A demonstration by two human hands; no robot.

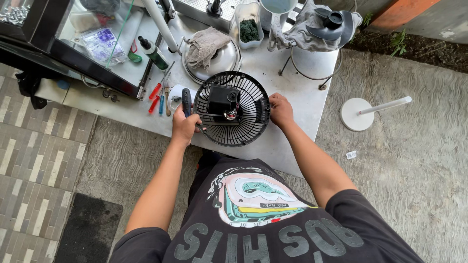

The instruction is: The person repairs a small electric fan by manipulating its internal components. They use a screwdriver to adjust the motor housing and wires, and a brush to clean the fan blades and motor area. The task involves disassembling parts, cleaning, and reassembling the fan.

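A round black fan grille (243,130) with a black motor block (223,101) in its middle lies on a grey metal table (297,100). My left hand (184,125) grips the grille's left rim and also holds a dark-handled screwdriver (186,101), handle pointing up. My right hand (281,110) grips the grille's right rim. A small red and silver part shows just below the motor.
Red and blue hand tools (157,97) lie left of the grille. Behind it sit a metal lid with a rag (207,46), a green bottle (153,51), a tub of dark green stuff (249,29) and a wire stand (307,65). A white round base with pole (360,113) lies on the concrete floor, right.
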